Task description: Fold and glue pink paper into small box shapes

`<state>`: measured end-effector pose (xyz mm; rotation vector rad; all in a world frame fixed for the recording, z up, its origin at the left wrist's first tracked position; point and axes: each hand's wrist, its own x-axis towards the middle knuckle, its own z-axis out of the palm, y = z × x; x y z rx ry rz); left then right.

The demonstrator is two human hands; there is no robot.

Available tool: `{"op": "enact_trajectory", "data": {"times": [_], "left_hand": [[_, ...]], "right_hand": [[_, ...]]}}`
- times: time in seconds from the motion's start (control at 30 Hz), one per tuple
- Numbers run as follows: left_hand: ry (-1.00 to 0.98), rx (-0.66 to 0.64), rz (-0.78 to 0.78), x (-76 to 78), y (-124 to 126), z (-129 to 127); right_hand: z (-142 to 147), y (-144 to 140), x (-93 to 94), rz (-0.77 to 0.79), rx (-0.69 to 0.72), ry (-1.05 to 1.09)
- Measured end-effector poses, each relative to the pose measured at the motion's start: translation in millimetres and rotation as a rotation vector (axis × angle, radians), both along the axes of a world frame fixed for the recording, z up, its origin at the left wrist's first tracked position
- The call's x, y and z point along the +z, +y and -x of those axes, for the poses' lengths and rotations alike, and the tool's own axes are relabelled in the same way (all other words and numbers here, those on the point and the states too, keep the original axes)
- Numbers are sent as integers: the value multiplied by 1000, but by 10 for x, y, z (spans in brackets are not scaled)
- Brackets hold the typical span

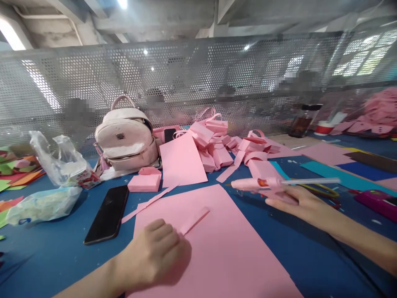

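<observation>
Head view, landmark: the large pink sheet is laid flat on the blue tabletop, directly before the person, so that it serves as a working surface.
Left hand: the left hand is rested on the near left part of the sheet, its fingers curled shut into a loose fist; the weight of the hand appears to keep the sheet from sliding.
Pink strip: a narrow pink strip is seen running out from under the curled fingers, up and to the right across the sheet; it seems pinned by the knuckles, though whether it is pinched cannot be told.
Right hand: the right hand is placed just beyond the sheet's far right corner, its fingers closed around the grip of the glue gun.
Glue gun: it is held level just above the tabletop, nozzle turned toward the sheet, with a clear glue stick projecting from its back, away from the sheet.
Phone: a dark phone is laid face up just left of the sheet, out of the working area.
Loose strip: a second long strip is lying off the sheet's far left corner.
Backpack: a pale backpack is stood well beyond the sheet, to the left.
Folded pieces: a heap of pink folded pieces is piled beyond the sheet's far edge.
</observation>
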<state>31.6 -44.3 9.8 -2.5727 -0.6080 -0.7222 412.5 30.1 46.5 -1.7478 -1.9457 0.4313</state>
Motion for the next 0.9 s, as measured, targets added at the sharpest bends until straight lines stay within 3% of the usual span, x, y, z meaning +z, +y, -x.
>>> {"op": "enact_trajectory", "data": {"times": [0.13,0.23,0.3,0.43,0.6,0.73,0.9], "left_hand": [[127,-58,-141,16,-224,-170],[95,6,-118,-21,-278,-154],[65,76,-76,-78,-264,-85],[37,185,0,-197,-218,40],[32,218,-20,-245,-208,66],[49,250,26,-236,-194,80],[59,254,42,-236,-171,91]], "right_hand": [[401,-156,263,290,195,241],[685,-187,370,436,391,234],[829,-171,388,509,441,213],[1038,-99,363,599,418,138],[1203,-25,356,626,448,113],[1229,1,362,660,449,87],[1203,22,311,595,461,70]]}}
